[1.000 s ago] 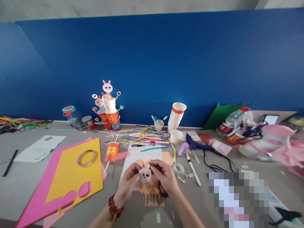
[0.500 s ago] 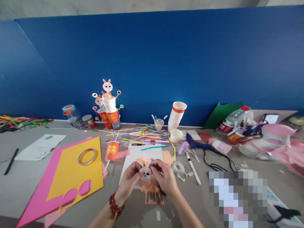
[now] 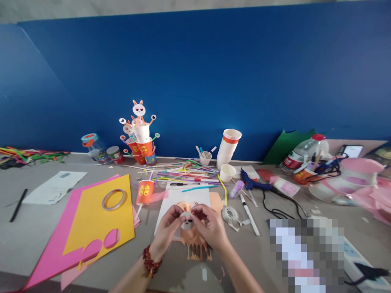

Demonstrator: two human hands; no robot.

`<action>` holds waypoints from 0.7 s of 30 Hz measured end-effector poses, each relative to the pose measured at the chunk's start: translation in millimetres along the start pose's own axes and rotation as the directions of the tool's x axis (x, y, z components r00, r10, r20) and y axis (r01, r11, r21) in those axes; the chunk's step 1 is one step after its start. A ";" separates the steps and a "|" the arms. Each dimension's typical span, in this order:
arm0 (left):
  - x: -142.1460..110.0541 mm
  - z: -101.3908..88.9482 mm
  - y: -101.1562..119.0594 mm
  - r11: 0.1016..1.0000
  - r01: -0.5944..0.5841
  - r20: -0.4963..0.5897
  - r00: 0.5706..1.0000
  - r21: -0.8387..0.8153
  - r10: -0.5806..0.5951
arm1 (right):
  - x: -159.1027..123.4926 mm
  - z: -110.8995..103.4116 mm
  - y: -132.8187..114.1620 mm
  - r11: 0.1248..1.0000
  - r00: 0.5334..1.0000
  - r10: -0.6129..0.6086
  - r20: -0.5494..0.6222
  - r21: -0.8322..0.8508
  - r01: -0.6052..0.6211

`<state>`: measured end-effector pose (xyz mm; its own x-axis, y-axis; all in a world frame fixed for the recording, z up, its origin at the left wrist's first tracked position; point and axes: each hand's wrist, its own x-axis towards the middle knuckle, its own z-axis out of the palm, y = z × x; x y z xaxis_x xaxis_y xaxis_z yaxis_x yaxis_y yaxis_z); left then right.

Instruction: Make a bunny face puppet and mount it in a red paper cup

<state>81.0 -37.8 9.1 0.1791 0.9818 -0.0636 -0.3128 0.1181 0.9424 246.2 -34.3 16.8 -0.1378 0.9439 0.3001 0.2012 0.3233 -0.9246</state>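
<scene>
White paper cut as a rabbit face (image 3: 187,224) is held above peach cut paper (image 3: 199,241) on a grey worktable (image 3: 253,255), its left edge pinched between the thumb and fingers of the left hand (image 3: 167,224). The opposite edge is gripped by the right hand (image 3: 213,227), whose thumb has been brought farther in than a second earlier, leaving less of the face exposed. One reddish ear is seen between the hands; the other is largely hidden by the right fingers. An orange cup (image 3: 145,192), a yellow sheet (image 3: 97,224) bearing a tape ring (image 3: 107,207), and a blue glue gun (image 3: 255,184) have been left undisturbed around the hands.
</scene>
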 end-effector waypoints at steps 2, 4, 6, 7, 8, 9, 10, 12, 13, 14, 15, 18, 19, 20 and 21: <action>0.8 0.4 -2.1 1.000 -0.007 0.006 1.000 0.013 0.007 | -0.6 0.3 -0.6 1.000 1.000 -0.016 0.019 -0.001 0.016; 1.3 0.3 -4.5 1.000 0.000 0.011 1.000 0.016 0.000 | -0.8 -0.3 -0.7 0.999 0.999 -0.036 0.036 -0.018 0.036; 1.4 -0.4 -6.9 1.000 0.021 0.006 1.000 0.004 -0.021 | -0.4 -1.7 0.2 0.998 0.998 -0.050 0.031 -0.041 0.051; 1.3 -0.8 -7.9 0.999 0.034 0.000 0.999 -0.004 -0.034 | 0.0 -2.6 1.0 0.997 0.998 -0.054 0.023 -0.049 0.055; 1.2 -1.4 -8.8 0.999 0.045 -0.004 0.999 -0.009 -0.046 | 0.4 -3.5 2.0 0.997 0.998 -0.056 0.013 -0.055 0.057; 1.2 -1.9 -9.6 0.999 0.052 -0.004 0.999 -0.010 -0.052 | 0.8 -4.3 3.1 0.996 0.998 -0.060 0.002 -0.061 0.060; 1.2 -2.3 -10.2 0.999 0.054 -0.004 0.999 -0.009 -0.054 | 1.0 -4.9 4.2 0.995 0.998 -0.067 -0.006 -0.068 0.066; 1.3 -2.8 -10.8 0.999 0.047 -0.003 0.999 -0.006 -0.047 | 1.1 -5.2 5.9 0.992 0.996 -0.086 -0.014 -0.093 0.085; 1.5 -2.8 -10.7 0.999 0.042 -0.002 0.999 -0.004 -0.042 | 0.9 -4.9 6.2 0.990 0.995 -0.096 -0.014 -0.104 0.094; 1.6 -2.6 -10.4 0.999 0.039 0.001 0.999 -0.003 -0.039 | 0.6 -4.4 6.2 0.989 0.994 -0.105 -0.017 -0.108 0.103; 1.7 -2.3 -9.7 0.999 0.038 0.005 0.999 -0.003 -0.038 | 0.4 -3.7 5.9 0.989 0.994 -0.108 -0.021 -0.102 0.106; 1.6 -0.7 -7.2 1.000 0.028 0.019 0.999 -0.001 -0.028 | -0.3 -1.7 3.5 0.995 0.996 -0.082 -0.037 -0.052 0.081; 1.4 -0.3 -6.4 1.000 0.023 0.021 1.000 0.003 -0.023 | -0.4 -1.3 2.6 0.997 0.997 -0.066 -0.039 -0.039 0.065; 1.3 0.0 -5.9 1.000 0.019 0.020 1.000 0.007 -0.019 | -0.4 -1.0 1.7 0.998 0.998 -0.051 -0.038 -0.032 0.050; 1.2 0.2 -5.6 1.000 0.016 0.017 1.000 0.013 -0.016 | -0.3 -0.7 0.9 0.999 0.999 -0.039 -0.036 -0.027 0.038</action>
<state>83.2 -37.3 3.8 0.1996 0.9771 -0.0737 -0.2974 0.1321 0.9456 247.1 -34.3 16.0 -0.1108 0.9323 0.3444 0.2223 0.3610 -0.9057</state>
